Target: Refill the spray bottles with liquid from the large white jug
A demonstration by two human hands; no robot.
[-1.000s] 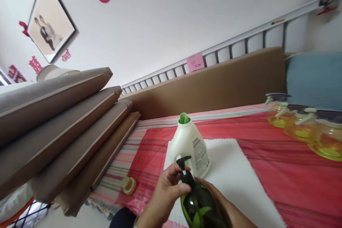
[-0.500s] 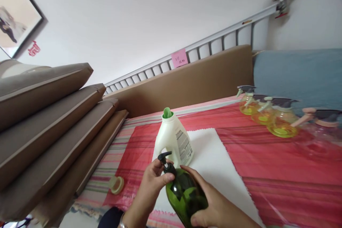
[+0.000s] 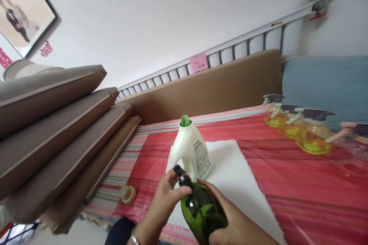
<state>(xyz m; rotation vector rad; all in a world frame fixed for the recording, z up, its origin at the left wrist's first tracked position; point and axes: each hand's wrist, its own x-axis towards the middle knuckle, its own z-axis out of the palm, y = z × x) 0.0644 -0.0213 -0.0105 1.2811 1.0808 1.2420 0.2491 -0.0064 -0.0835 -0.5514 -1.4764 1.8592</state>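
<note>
A dark green, see-through pump bottle point(image 3: 201, 206) leans between my hands, low in the middle of the view. My right hand point(image 3: 230, 218) is wrapped around its body from the right. Fingers of my left hand point(image 3: 169, 195) close on the bottle's black pump head point(image 3: 184, 180), with the thumb at the collar. Just behind stands a pale green detergent jug point(image 3: 188, 147), upright and uncapped, a green spout showing in its neck. The jug rests on a white mat point(image 3: 232, 172). Part of the green bottle's base is cut off below.
A pale round cap point(image 3: 128, 195) lies on the striped cloth at left. Several spray bottles, one a yellow bottle point(image 3: 314, 138), stand at right on the red cloth point(image 3: 276, 168). Stacked cushions point(image 3: 66, 122) rise at left. A brown padded board point(image 3: 212, 84) runs along the back.
The black pump head has turned; its nozzle pointed right and now points away, looking shorter. Both hands keep their hold. The whole view has shifted slightly.
</note>
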